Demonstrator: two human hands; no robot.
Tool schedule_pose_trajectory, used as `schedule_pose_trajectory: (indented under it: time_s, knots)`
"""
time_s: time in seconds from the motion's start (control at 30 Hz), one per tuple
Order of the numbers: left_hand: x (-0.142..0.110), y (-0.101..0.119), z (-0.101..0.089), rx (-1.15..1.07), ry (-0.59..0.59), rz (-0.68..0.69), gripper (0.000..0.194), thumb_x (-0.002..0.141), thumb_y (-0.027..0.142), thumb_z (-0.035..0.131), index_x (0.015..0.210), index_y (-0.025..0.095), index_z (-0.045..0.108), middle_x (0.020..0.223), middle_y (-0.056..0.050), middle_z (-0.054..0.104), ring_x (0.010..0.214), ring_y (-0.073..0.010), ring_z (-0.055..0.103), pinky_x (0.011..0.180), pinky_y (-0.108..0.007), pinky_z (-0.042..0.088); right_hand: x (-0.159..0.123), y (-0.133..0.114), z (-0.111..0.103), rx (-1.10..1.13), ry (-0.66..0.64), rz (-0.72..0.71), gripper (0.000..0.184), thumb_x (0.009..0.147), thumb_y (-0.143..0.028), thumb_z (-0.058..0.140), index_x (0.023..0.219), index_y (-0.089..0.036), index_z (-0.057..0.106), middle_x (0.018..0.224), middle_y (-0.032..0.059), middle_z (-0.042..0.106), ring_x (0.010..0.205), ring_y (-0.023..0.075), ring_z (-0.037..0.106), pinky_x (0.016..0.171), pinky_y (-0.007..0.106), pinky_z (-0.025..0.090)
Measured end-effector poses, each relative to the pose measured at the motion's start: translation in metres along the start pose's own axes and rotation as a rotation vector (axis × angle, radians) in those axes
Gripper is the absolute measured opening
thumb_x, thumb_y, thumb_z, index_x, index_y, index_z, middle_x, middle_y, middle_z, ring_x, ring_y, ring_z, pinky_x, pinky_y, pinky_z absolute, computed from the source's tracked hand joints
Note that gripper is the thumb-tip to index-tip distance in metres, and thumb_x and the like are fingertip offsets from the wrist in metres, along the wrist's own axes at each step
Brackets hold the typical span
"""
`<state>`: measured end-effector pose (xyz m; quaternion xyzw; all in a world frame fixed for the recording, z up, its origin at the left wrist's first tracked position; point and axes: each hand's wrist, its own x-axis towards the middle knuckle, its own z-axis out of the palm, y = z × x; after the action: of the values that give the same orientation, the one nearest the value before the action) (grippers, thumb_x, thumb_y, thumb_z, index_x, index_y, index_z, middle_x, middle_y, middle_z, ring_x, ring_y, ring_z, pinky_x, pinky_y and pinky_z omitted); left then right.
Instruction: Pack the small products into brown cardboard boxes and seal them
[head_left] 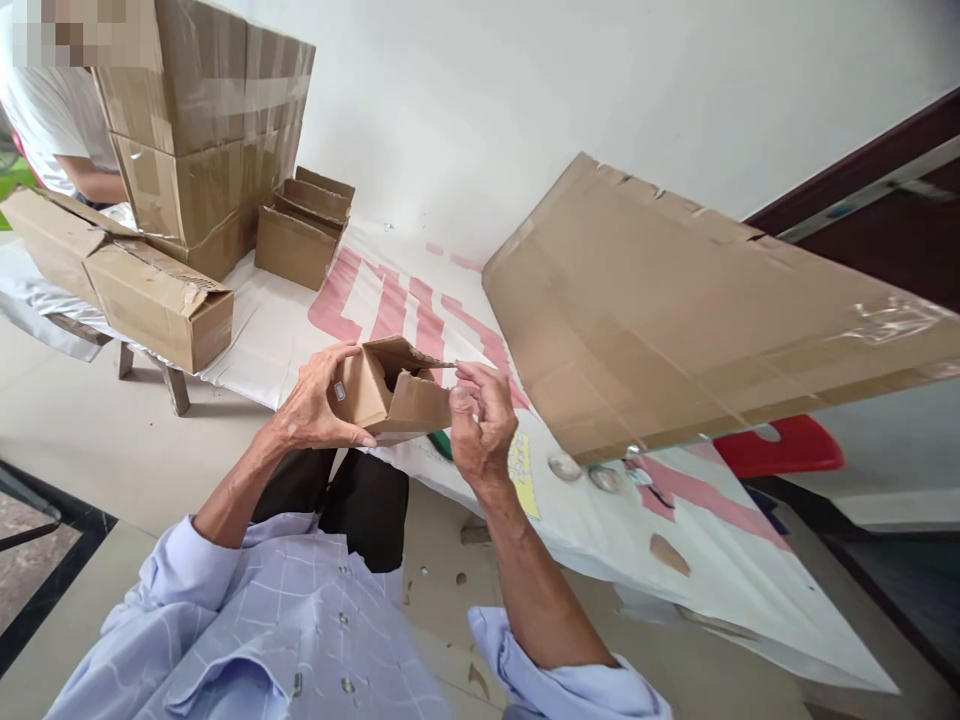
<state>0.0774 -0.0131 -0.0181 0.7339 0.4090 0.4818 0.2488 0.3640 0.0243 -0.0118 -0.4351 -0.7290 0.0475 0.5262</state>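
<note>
A small brown cardboard box (420, 402) is held up in front of me at the table's near edge, its top flaps partly raised and its inside dark. Around its left end wraps my left hand (319, 402), thumb along the lower side and fingers over the top, beside a small white label. At the opposite end, my right hand (484, 415) is closed, with thumb and fingers pinching the edge of a flap. What lies inside the box cannot be made out.
Long cardboard boxes (157, 295) and a tall taped stack (214, 130) stand at left, near an open carton (296, 245). A large cardboard panel (675, 320) leans at right above tape rolls (564, 467) and a yellow sheet (523, 475). A person (56, 120) sits behind the stack.
</note>
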Motion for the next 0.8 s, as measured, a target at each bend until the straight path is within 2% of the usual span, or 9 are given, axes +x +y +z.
schedule_pose_trajectory:
  time_s: [0.07,0.13,0.27,0.4,0.5,0.57,0.67,0.8]
  knots:
    - [0.0,0.004,-0.003,0.011,-0.074,0.025,0.138,0.06,0.074,0.105,0.174,0.027,0.043,0.177,-0.023,0.044,0.165,-0.053,0.04,0.134,-0.07,0.036,0.005,-0.01,0.005,0.036,-0.018,-0.028,0.045,0.111,-0.06,0.057,0.131,-0.024,0.075,0.132,0.0158,0.072,0.124,0.0337,0.072,0.101,0.052,0.064]
    - [-0.001,0.006,-0.005,0.024,-0.153,0.032,0.137,0.066,0.06,0.105,0.18,0.03,0.035,0.18,-0.022,0.038,0.168,-0.0528,0.034,0.133,-0.071,0.035,0.008,-0.012,0.008,0.058,-0.042,-0.031,0.045,0.112,-0.06,0.057,0.131,-0.024,0.076,0.129,0.0148,0.073,0.12,0.0317,0.073,0.098,0.05,0.066]
    - [-0.002,0.008,-0.004,0.048,-0.201,-0.016,0.134,0.07,0.039,0.099,0.183,0.036,0.026,0.178,-0.018,0.04,0.165,-0.0513,0.037,0.129,-0.07,0.039,0.016,-0.019,0.001,-0.019,-0.042,-0.062,0.044,0.114,-0.058,0.054,0.132,-0.024,0.075,0.128,0.0147,0.073,0.122,0.0324,0.072,0.098,0.052,0.066]
    - [0.004,0.013,0.005,0.043,-0.137,-0.076,0.135,0.064,0.039,0.1,0.179,0.031,0.031,0.171,-0.019,0.05,0.155,-0.0506,0.048,0.124,-0.068,0.045,0.031,-0.054,-0.015,-0.151,-0.06,-0.299,0.029,0.113,-0.038,0.057,0.131,-0.028,0.077,0.128,0.0142,0.073,0.124,0.0351,0.069,0.109,0.06,0.058]
    - [0.01,0.019,0.013,0.048,-0.104,-0.102,0.132,0.06,0.042,0.103,0.174,0.027,0.038,0.165,-0.02,0.056,0.148,-0.0504,0.054,0.121,-0.068,0.047,0.04,-0.084,-0.015,-0.202,-0.186,-0.5,0.025,0.11,-0.022,0.06,0.121,-0.029,0.081,0.119,0.0115,0.076,0.121,0.0337,0.067,0.11,0.057,0.055]
    - [0.012,0.022,0.017,0.044,-0.096,-0.09,0.128,0.061,0.043,0.103,0.171,0.028,0.04,0.165,-0.02,0.056,0.149,-0.0501,0.054,0.122,-0.068,0.045,0.044,-0.096,-0.01,-0.27,-0.291,-0.579,0.027,0.108,-0.015,0.059,0.117,-0.028,0.082,0.117,0.0112,0.077,0.122,0.0334,0.065,0.108,0.055,0.054]
    - [0.014,0.028,0.02,0.034,-0.102,-0.063,0.128,0.06,0.041,0.103,0.17,0.03,0.039,0.166,-0.019,0.056,0.152,-0.051,0.052,0.124,-0.072,0.042,0.047,-0.1,-0.002,-0.396,-0.413,-0.632,0.029,0.107,-0.013,0.058,0.115,-0.025,0.084,0.12,0.0121,0.078,0.123,0.0334,0.063,0.104,0.052,0.052]
    - [0.015,0.037,0.022,0.048,-0.109,-0.066,0.121,0.062,0.033,0.099,0.167,0.025,0.04,0.165,-0.022,0.057,0.15,-0.0509,0.054,0.122,-0.074,0.042,0.049,-0.095,0.002,-0.526,-0.434,-0.685,0.03,0.109,-0.012,0.055,0.108,-0.022,0.083,0.115,0.0127,0.078,0.115,0.0312,0.063,0.098,0.047,0.052]
